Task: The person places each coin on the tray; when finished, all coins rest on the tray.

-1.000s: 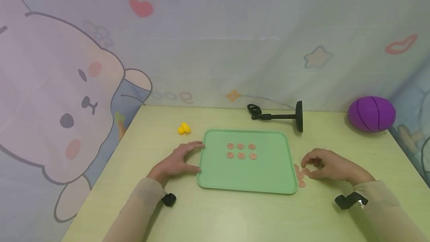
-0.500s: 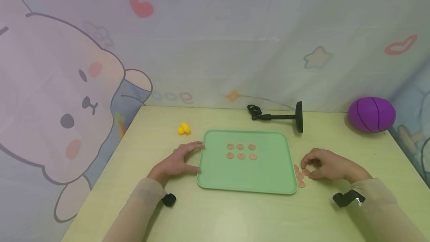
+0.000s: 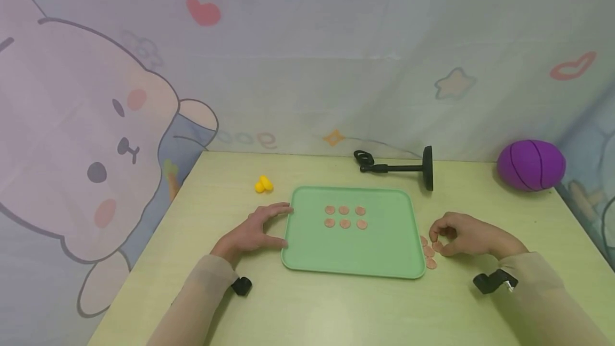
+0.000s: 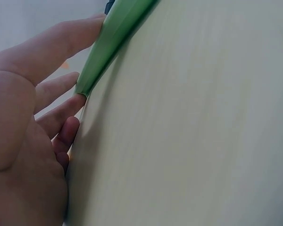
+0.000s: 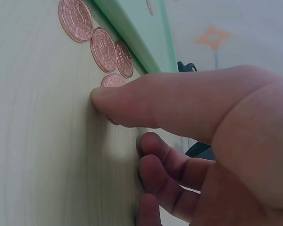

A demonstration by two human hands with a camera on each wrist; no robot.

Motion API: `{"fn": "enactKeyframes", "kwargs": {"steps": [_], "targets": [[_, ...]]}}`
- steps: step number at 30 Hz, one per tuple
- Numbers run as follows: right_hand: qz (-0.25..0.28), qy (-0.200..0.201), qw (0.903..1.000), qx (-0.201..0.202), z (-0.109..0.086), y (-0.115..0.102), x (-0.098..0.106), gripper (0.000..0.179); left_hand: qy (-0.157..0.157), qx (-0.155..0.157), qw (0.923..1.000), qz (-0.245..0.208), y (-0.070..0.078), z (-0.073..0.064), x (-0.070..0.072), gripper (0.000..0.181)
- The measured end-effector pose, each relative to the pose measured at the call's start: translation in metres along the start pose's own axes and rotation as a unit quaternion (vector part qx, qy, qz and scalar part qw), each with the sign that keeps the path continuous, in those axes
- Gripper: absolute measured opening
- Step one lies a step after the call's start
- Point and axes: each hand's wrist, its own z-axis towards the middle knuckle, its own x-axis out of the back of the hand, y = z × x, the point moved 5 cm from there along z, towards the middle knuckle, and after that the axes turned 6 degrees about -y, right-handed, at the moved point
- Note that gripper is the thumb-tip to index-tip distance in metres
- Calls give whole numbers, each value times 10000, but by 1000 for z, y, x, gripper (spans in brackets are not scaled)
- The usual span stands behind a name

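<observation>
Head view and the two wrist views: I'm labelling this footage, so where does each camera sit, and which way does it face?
Head: on the person's head, facing forward and down at the tray and backdrop; the left hand, right hand and sleeves show.
Left wrist: on that wrist, facing along the left hand toward the tray's edge; the hand shows close up.
Right wrist: on that wrist, facing the loose coins beside the tray; the right hand shows close up.
Shared: head and right wrist views both show the right hand and loose coins.
</observation>
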Motion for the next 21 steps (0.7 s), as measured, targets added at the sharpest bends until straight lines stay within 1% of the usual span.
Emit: {"fn": "enactKeyframes", "kwargs": {"steps": [4,9,16,21], "targets": [[132,-52,9999,42,1,-1,0,16,5,-18,10000,-36,1,0,0,79],[245,-75,9997,52,1,-1,-1,15,17,70,9999,-90,1,-1,0,79],[113,34,9999,-116,0,1,-1,15,-10,140,9999,-98,0,0,0,80],[-32,72,9999,-71,-1,1,-1,16,0,106,9999,-102,-1,0,0,80]]}}
